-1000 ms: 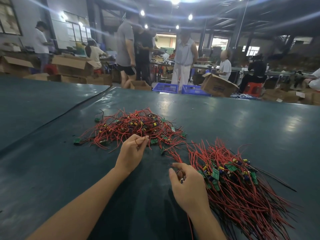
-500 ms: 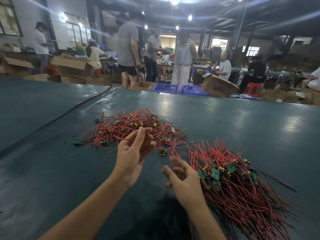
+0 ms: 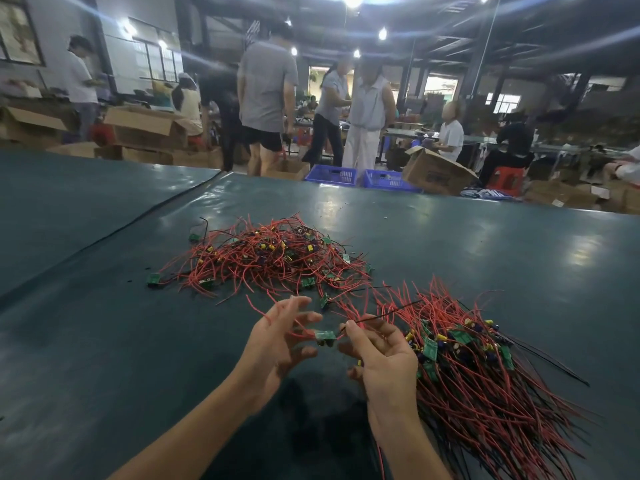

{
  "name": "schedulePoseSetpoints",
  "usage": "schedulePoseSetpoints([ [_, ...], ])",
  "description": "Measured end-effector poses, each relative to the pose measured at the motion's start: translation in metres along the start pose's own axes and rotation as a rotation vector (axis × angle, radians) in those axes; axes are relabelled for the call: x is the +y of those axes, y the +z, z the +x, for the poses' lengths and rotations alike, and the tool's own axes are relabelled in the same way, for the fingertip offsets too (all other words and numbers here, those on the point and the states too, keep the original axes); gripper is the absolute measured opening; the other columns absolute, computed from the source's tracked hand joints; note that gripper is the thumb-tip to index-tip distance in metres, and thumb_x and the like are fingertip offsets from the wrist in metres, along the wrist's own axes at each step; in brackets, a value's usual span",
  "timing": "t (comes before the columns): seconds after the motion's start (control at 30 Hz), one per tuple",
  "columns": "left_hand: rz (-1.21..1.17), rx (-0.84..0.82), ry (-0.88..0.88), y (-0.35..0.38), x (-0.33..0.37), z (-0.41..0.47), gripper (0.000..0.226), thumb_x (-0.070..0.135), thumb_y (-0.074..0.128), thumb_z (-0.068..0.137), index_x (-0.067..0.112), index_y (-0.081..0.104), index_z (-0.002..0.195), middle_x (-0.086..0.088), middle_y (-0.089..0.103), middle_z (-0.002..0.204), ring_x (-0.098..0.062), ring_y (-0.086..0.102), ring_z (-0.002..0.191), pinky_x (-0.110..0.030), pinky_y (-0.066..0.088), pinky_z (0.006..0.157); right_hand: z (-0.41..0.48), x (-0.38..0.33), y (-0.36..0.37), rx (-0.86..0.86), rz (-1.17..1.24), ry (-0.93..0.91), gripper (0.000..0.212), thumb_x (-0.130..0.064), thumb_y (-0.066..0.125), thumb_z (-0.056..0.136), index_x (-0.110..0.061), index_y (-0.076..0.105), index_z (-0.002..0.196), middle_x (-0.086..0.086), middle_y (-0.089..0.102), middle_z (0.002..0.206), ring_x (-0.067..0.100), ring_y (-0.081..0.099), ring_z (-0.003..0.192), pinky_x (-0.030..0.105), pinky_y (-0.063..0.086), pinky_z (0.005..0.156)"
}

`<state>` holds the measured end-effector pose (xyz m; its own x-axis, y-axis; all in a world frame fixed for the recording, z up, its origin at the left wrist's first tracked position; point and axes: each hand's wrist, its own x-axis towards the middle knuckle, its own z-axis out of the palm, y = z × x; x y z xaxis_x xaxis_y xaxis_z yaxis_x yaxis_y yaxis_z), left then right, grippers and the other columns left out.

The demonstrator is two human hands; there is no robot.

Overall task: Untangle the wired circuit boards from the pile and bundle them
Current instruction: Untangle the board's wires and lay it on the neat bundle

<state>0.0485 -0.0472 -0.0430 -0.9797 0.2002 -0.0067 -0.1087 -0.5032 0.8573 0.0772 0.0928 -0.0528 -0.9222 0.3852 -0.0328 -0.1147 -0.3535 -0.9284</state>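
Head view: two bare forearms reach out from the near edge of a dark green bench (image 3: 104,341). Between the hands hangs one small green circuit board (image 3: 325,336), just above the bench top. The right grip (image 3: 381,355) pinches it by its thin wires between thumb and forefinger, and a black wire (image 3: 388,311) sticks out past the fingertips toward the far right. The left grip (image 3: 280,341) is wide, with fingers spread and loosely curved. A red wire (image 3: 258,308) from the board lies across those fingers, but I cannot tell whether they grip it.

Beyond the hands, toward the middle of the bench, lies the tangled pile (image 3: 270,258) of red wires and small boards. Near the right edge, just beside the right grip, lies a second heap (image 3: 485,382), its red and black wires running mostly one way and its boards gathered at the end nearest the hand.

Past the far edge, people stand and sit among open cardboard boxes (image 3: 145,128) and two blue crates (image 3: 330,174).
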Motion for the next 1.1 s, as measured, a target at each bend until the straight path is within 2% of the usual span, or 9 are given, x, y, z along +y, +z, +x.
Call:
schedulePoseSetpoints([
  [0.1,0.159,-0.121,0.042,-0.001,-0.007,-0.003,0.053,0.019,0.084,0.067,0.014,0.061,0.115,-0.007,0.071,0.093,-0.016,0.065,0.074,-0.026,0.054,0.058,0.000,0.001,0.000,-0.001,0.018,-0.023,0.035,-0.009,0.078,0.081,-0.010,0.057,0.108,0.002,0.074,0.073,0.013,0.070,0.069,0.026,0.051,0.056],
  [0.2,0.398,-0.158,0.185,-0.004,-0.012,-0.004,0.035,0.014,0.082,0.069,0.018,0.071,0.102,-0.004,0.072,0.082,-0.015,0.065,0.071,-0.024,0.054,0.063,0.000,0.001,0.000,-0.013,0.042,-0.012,0.037,-0.011,0.078,0.080,-0.013,0.059,0.112,0.000,0.072,0.071,0.011,0.067,0.070,0.026,0.050,0.056],
  [0.33,0.503,-0.077,0.339,-0.003,-0.015,-0.003,0.016,0.029,0.076,0.072,0.019,0.076,0.084,-0.006,0.072,0.069,-0.012,0.064,0.062,-0.023,0.053,0.060,-0.001,-0.001,0.000,-0.027,0.044,0.019,0.026,-0.017,0.080,0.077,-0.019,0.071,0.101,-0.004,0.068,0.067,0.007,0.062,0.058,0.022,0.047,0.046],
  [0.43,0.485,-0.022,0.371,-0.002,-0.014,-0.002,0.020,0.036,0.072,0.072,0.016,0.074,0.070,-0.003,0.068,0.063,-0.013,0.063,0.057,-0.023,0.051,0.056,-0.006,-0.002,0.004,-0.138,0.035,0.034,0.027,-0.032,0.081,0.063,-0.022,0.079,0.088,0.004,0.075,0.078,0.016,0.068,0.066,0.031,0.054,0.055],
  [0.57,0.477,-0.071,0.365,-0.002,-0.015,-0.005,0.038,0.042,0.069,0.075,0.006,0.061,0.081,-0.003,0.066,0.064,-0.015,0.062,0.057,-0.025,0.051,0.057,-0.014,0.000,0.011,-0.215,-0.088,-0.062,0.015,-0.032,0.072,0.071,-0.026,0.081,0.082,-0.001,0.066,0.060,0.009,0.051,0.047,0.022,0.043,0.042],
  [0.67,0.471,-0.091,0.352,0.000,-0.015,-0.008,0.046,0.047,0.072,0.079,0.006,0.052,0.078,-0.002,0.061,0.059,-0.015,0.059,0.055,-0.025,0.050,0.057,-0.016,0.002,0.014,-0.203,-0.102,-0.090,0.016,-0.032,0.069,0.075,-0.020,0.081,0.075,0.002,0.057,0.053,0.009,0.044,0.044,0.021,0.039,0.040],
  [0.8,0.551,-0.128,0.372,-0.001,-0.014,-0.006,0.037,0.041,0.061,0.088,0.011,0.057,0.068,-0.001,0.057,0.057,-0.017,0.055,0.055,-0.027,0.047,0.056,-0.016,0.000,0.014,-0.181,-0.092,-0.099,0.018,-0.032,0.070,0.074,-0.018,0.079,0.070,-0.002,0.051,0.050,0.006,0.037,0.042,0.020,0.034,0.040],
  [0.93,0.691,-0.111,0.411,-0.002,-0.016,-0.004,0.051,0.053,0.057,0.084,0.010,0.058,0.057,-0.001,0.059,0.053,-0.015,0.055,0.052,-0.026,0.045,0.057,-0.012,-0.001,0.013,-0.072,-0.013,0.037,0.018,-0.031,0.076,0.066,-0.015,0.076,0.060,-0.003,0.053,0.050,0.005,0.040,0.040,0.020,0.035,0.040],
  [1.1,0.683,-0.064,0.412,-0.001,-0.016,-0.003,0.048,0.053,0.057,0.080,0.014,0.056,0.052,-0.001,0.057,0.049,-0.012,0.054,0.049,-0.025,0.045,0.056,-0.002,-0.008,0.007,0.093,0.093,0.174,0.019,-0.019,0.080,0.077,-0.013,0.074,0.060,-0.001,0.053,0.052,0.006,0.038,0.041,0.019,0.033,0.038],
])
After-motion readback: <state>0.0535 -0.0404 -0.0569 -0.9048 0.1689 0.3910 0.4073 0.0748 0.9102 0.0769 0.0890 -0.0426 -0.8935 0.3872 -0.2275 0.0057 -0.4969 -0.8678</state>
